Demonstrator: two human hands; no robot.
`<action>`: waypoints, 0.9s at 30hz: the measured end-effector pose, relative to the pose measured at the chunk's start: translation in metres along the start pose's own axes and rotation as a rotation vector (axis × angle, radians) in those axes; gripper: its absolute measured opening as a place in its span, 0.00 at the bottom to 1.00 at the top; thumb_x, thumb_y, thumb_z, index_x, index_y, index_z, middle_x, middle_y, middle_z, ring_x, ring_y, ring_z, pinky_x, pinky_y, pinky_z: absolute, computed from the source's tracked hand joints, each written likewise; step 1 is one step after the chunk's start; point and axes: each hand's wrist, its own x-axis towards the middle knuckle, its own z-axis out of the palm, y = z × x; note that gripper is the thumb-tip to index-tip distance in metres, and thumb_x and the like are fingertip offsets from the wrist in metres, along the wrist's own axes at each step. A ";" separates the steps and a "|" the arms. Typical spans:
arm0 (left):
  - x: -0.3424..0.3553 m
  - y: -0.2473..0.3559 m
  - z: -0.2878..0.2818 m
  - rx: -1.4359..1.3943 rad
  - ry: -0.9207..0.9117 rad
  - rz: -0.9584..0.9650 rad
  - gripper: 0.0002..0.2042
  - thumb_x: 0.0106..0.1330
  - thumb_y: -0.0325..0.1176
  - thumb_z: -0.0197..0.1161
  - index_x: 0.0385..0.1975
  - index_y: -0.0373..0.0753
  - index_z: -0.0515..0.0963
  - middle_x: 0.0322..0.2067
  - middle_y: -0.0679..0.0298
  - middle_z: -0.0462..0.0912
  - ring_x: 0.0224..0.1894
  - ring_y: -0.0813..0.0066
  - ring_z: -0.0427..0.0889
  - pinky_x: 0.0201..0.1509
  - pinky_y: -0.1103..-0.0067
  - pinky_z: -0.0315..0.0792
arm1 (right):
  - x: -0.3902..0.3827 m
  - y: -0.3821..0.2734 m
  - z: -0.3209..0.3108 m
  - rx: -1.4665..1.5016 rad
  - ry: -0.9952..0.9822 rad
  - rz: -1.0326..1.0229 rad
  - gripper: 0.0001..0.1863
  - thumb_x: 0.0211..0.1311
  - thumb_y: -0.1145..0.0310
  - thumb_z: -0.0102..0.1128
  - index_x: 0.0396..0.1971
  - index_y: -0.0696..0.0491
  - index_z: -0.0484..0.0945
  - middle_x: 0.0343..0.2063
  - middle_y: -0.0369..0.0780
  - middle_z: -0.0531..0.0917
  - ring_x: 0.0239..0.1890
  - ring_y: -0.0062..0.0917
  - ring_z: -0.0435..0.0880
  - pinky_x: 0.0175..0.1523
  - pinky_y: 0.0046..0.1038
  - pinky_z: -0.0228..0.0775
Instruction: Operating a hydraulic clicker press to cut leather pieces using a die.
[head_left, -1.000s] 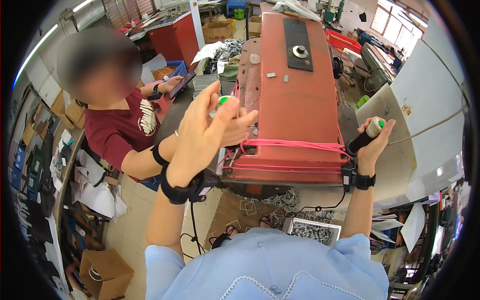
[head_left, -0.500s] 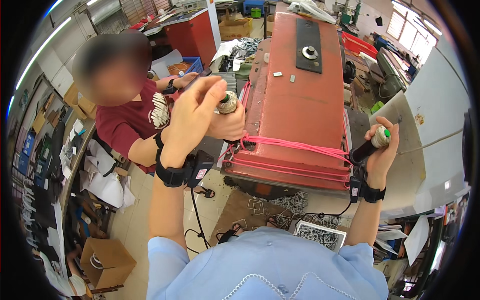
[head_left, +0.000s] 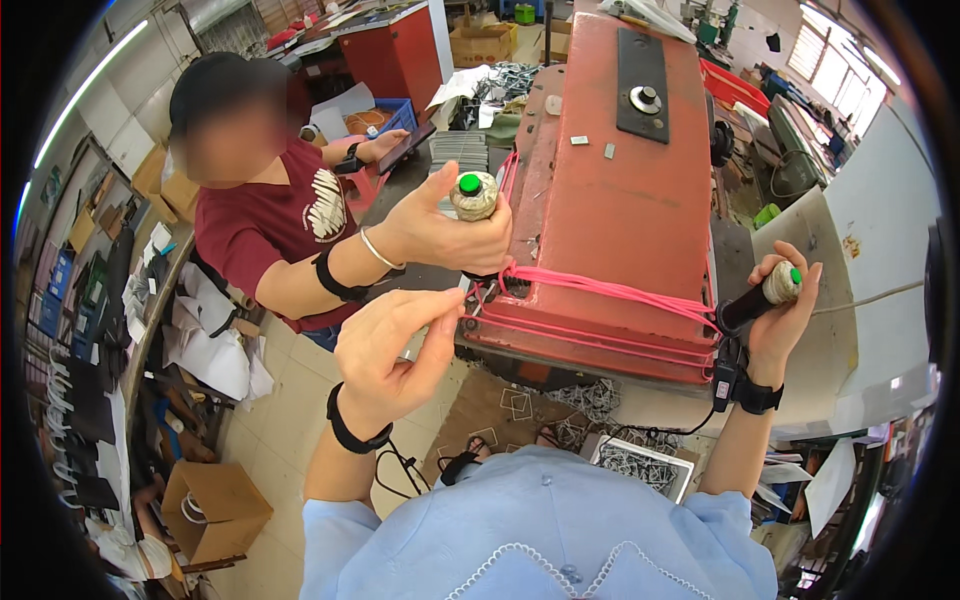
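A red metal machine (head_left: 620,220) has pink cords (head_left: 620,295) stretched across its front end. My left hand (head_left: 395,350) is pinched at the machine's front left corner, below the left handle, its fingertips near the cords; what they hold is too small to make out. My right hand (head_left: 780,325) wraps round the right handle (head_left: 750,305), a black grip with a taped top and green button. A co-worker's hand (head_left: 455,235) grips the similar left handle (head_left: 475,200) just above my left hand.
A co-worker (head_left: 265,225) at left holds a phone (head_left: 405,150) in the other hand. A cardboard box (head_left: 215,520) stands on the floor at lower left. A tray of metal rings (head_left: 640,460) is below the machine. A pale panel (head_left: 870,250) stands at right.
My left hand has moved from the left handle's top down toward the front corner and cords, uncovering the green button and the co-worker's gripping hand. My right hand still holds its handle.
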 end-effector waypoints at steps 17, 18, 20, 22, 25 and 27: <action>-0.017 -0.011 -0.026 0.036 0.000 -0.056 0.11 0.58 0.16 0.61 0.40 0.30 0.80 0.23 0.59 0.83 0.23 0.76 0.82 0.27 0.84 0.73 | -0.002 -0.003 0.000 0.021 0.021 0.018 0.18 0.68 0.60 0.44 0.43 0.60 0.74 0.25 0.39 0.74 0.29 0.24 0.72 0.39 0.24 0.65; -0.019 -0.012 -0.026 0.043 -0.013 -0.060 0.10 0.58 0.16 0.61 0.40 0.30 0.80 0.23 0.59 0.83 0.23 0.76 0.82 0.28 0.83 0.73 | 0.000 -0.003 -0.001 0.011 0.029 0.057 0.16 0.66 0.62 0.45 0.43 0.60 0.73 0.24 0.39 0.73 0.28 0.24 0.72 0.39 0.24 0.65; -0.022 -0.012 -0.027 0.045 -0.014 -0.072 0.10 0.58 0.16 0.61 0.40 0.30 0.80 0.23 0.59 0.83 0.23 0.75 0.82 0.28 0.83 0.73 | 0.006 0.002 -0.010 0.050 -0.003 0.052 0.16 0.65 0.63 0.45 0.43 0.59 0.73 0.24 0.39 0.73 0.28 0.24 0.72 0.39 0.24 0.65; -0.026 -0.009 -0.031 0.048 -0.012 -0.082 0.10 0.58 0.16 0.61 0.39 0.31 0.80 0.23 0.59 0.83 0.23 0.75 0.82 0.28 0.83 0.73 | 0.005 0.004 -0.013 0.089 -0.038 0.044 0.15 0.64 0.64 0.45 0.44 0.59 0.72 0.24 0.39 0.72 0.28 0.24 0.71 0.38 0.24 0.64; -0.028 -0.008 -0.032 0.050 -0.046 -0.178 0.08 0.62 0.18 0.59 0.39 0.28 0.79 0.26 0.59 0.84 0.29 0.76 0.83 0.34 0.84 0.75 | 0.004 0.006 -0.010 0.082 -0.045 0.020 0.15 0.66 0.63 0.45 0.44 0.58 0.72 0.24 0.39 0.73 0.28 0.24 0.72 0.38 0.24 0.65; -0.029 -0.010 -0.033 0.043 -0.078 -0.201 0.07 0.63 0.18 0.59 0.39 0.29 0.80 0.26 0.59 0.84 0.29 0.76 0.83 0.35 0.83 0.75 | 0.000 0.004 -0.005 0.025 -0.002 -0.026 0.19 0.71 0.58 0.44 0.44 0.59 0.72 0.25 0.39 0.73 0.28 0.24 0.72 0.38 0.25 0.65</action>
